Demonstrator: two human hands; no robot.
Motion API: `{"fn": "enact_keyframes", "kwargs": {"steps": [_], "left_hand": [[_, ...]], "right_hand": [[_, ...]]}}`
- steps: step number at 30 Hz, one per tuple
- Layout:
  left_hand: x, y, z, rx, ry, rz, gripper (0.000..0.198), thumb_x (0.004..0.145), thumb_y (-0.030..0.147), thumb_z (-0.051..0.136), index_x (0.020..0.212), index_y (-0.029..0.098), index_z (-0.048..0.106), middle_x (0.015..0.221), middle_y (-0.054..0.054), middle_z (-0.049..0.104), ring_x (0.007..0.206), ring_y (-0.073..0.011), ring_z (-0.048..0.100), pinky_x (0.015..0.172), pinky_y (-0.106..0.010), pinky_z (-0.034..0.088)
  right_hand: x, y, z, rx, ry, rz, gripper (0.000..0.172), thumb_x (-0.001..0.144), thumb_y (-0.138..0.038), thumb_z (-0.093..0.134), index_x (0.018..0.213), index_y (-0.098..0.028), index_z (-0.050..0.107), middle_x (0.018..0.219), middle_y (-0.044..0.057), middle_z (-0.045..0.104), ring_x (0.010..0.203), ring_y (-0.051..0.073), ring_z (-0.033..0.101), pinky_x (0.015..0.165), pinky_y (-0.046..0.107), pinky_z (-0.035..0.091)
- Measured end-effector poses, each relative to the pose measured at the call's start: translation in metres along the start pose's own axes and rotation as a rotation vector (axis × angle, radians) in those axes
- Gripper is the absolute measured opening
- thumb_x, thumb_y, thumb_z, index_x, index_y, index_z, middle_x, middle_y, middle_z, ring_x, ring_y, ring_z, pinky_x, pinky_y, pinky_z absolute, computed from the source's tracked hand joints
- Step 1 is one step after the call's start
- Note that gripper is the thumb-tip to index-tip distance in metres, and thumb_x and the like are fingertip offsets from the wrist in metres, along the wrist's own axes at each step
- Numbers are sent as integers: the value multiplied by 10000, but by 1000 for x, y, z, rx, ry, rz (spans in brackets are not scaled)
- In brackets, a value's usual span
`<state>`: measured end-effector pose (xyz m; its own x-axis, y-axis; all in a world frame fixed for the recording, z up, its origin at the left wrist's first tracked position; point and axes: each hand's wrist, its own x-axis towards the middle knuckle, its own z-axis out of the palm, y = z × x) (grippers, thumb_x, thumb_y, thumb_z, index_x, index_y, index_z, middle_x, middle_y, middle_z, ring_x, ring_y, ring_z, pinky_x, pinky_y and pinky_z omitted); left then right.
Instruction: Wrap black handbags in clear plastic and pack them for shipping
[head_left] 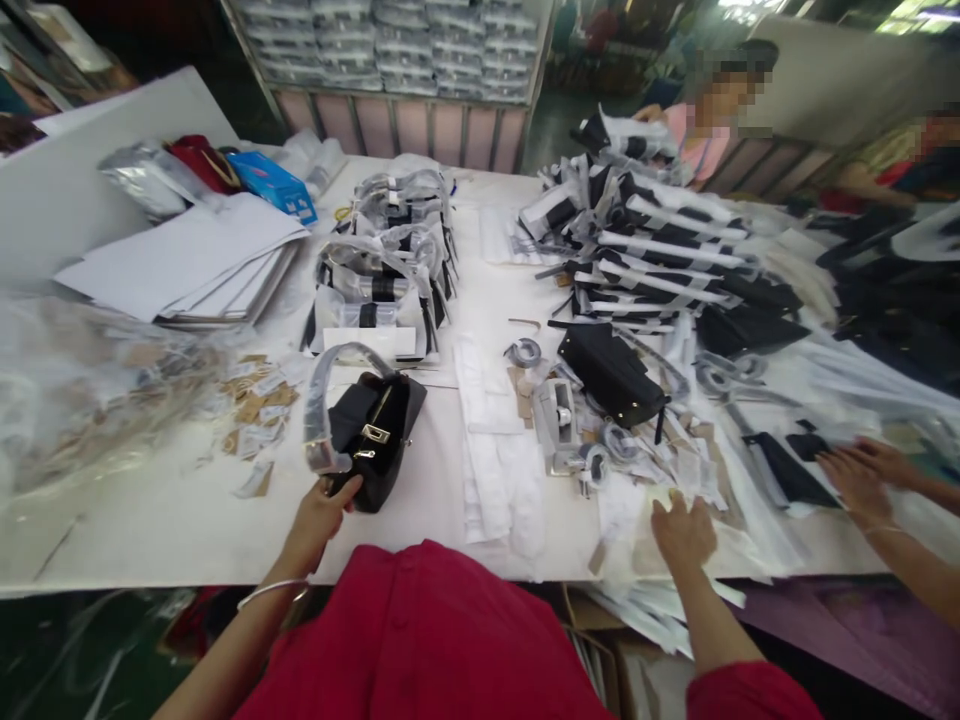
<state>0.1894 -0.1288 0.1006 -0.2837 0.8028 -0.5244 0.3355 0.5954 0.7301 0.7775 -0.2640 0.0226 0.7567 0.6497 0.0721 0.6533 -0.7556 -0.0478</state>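
Note:
A small black handbag point(390, 440) with a gold clasp stands on the white table in front of me. Its raised handle point(319, 410) is wrapped in clear plastic. My left hand point(322, 520) grips the near left corner of the bag, thumb and fingers closed on it. Off to the right, my right hand point(684, 530) reaches onto a pile of thin white and yellowish sheets point(645, 535), fingers bent downward; whether it pinches one is unclear. Between the hands lie white folded wrapping strips point(495, 480) and a grey tape dispenser point(555, 425).
Wrapped handbags point(375, 290) stand in a row at the back. Black bags point(660, 250) are heaped at back right, another black bag point(611, 370) before them. Paper tags point(259, 400), plastic bags point(90, 390) and white boards point(195, 250) lie left. A co-worker's hands point(862, 480) work at right.

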Motion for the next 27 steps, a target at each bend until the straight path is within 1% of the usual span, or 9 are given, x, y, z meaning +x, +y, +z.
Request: {"fn": "enact_keyframes", "kwargs": {"steps": [5,9,12,15,18,20,23,25,27], "left_hand": [[1,7,7,-94,51,-40,485,602,608,695,696,213,430,475,38,556,332,-81,382,342,-206,261],[2,5,10,-164,64,-59,487,590,583,723,704,215,424,459,44,548,359,-94,433,360,-207,302],[0,3,9,-187,48,-60,487,583,563,739,728,209,438,466,49,556,370,-99,458,377,-212,333],[-4,-2,7,-214,24,-40,490,582,549,754,758,198,461,508,33,594,408,-115,514,416,-227,384],[-10,-9,5,-255,23,-32,507,591,537,765,821,181,487,615,-11,665,523,-153,619,502,-253,463],[-15,-14,3,-285,20,-41,513,602,523,765,864,176,494,698,-42,703,619,-179,673,582,-279,509],[-23,-20,2,-310,1,-36,492,631,509,750,890,175,498,771,-60,720,716,-198,701,667,-306,534],[-29,-22,0,-307,-10,-25,481,646,516,736,891,172,504,787,-60,718,743,-198,700,699,-314,535],[-34,-24,-1,-296,-17,-8,485,651,536,724,888,168,514,793,-58,714,772,-199,694,727,-319,530]], "right_hand": [[17,11,13,42,67,-31,335,806,-343,464,943,-209,739,1330,191,560,1175,381,535,915,529,388],[26,23,19,140,29,85,277,737,-404,528,756,-214,728,1192,181,647,1064,378,589,861,528,422],[31,29,15,190,93,83,304,718,-474,549,699,-213,705,1073,189,671,1025,397,584,803,545,423],[24,23,0,245,255,2,390,752,-535,541,756,-179,700,1071,223,653,1037,398,571,800,528,425],[-4,-5,-20,405,291,-211,447,825,-582,487,762,-179,669,1004,181,672,993,338,593,847,473,440],[-34,-36,-31,526,182,-379,451,846,-610,496,768,-192,643,888,124,673,895,280,609,843,425,454],[-85,-93,-39,664,-13,-547,410,861,-601,533,769,-208,603,802,66,643,793,221,605,776,357,471],[-111,-127,-36,714,-153,-661,369,894,-550,527,773,-212,610,780,47,636,752,194,602,739,323,471],[-125,-149,-27,706,-233,-719,350,922,-506,499,806,-207,640,812,52,652,771,189,612,754,320,469]]}}
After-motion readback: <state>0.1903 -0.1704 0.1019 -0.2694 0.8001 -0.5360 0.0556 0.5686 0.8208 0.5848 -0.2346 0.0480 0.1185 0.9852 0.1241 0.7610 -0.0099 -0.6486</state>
